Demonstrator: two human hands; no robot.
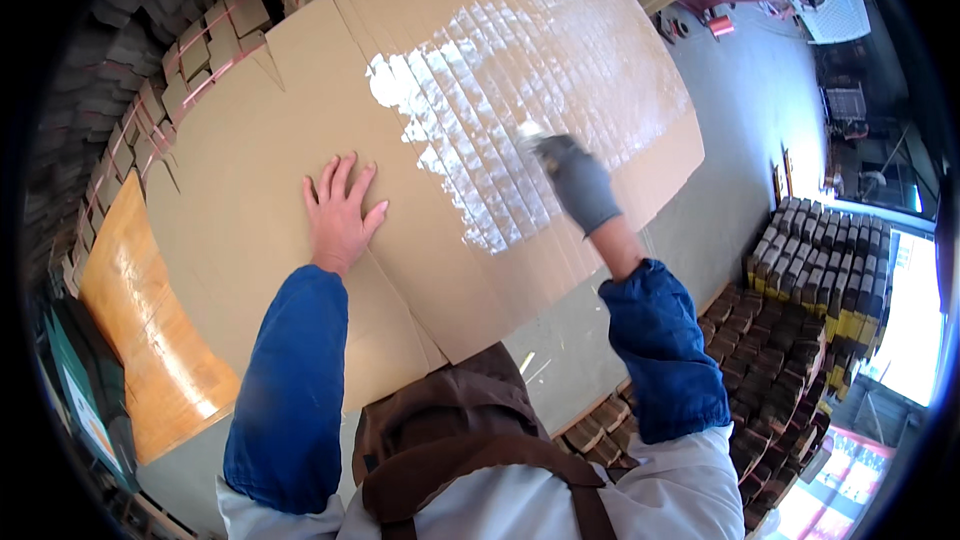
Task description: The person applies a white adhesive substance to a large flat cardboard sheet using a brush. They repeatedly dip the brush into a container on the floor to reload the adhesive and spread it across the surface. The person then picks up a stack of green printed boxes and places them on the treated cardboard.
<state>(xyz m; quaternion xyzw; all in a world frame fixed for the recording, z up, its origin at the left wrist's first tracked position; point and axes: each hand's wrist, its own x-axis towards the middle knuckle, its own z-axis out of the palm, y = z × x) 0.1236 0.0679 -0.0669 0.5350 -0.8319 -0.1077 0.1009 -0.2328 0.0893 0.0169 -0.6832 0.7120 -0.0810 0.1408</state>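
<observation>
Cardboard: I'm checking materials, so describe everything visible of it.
The cardboard lies before the person, broad, brown and flat-looking, with creases, and slits near its left edge. A glossy whitish coat covers slanted lines on its right part. The left hand rests palm-down on it; the right hand holds a blurred tool at the coat, contact unclear.

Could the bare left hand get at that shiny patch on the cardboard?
Probably yes: the left hand rests on the cardboard to the left of the shiny patch, with only bare cardboard between. The gloved right hand is farther right, over the patch, and doesn't seem to block the way.
</observation>
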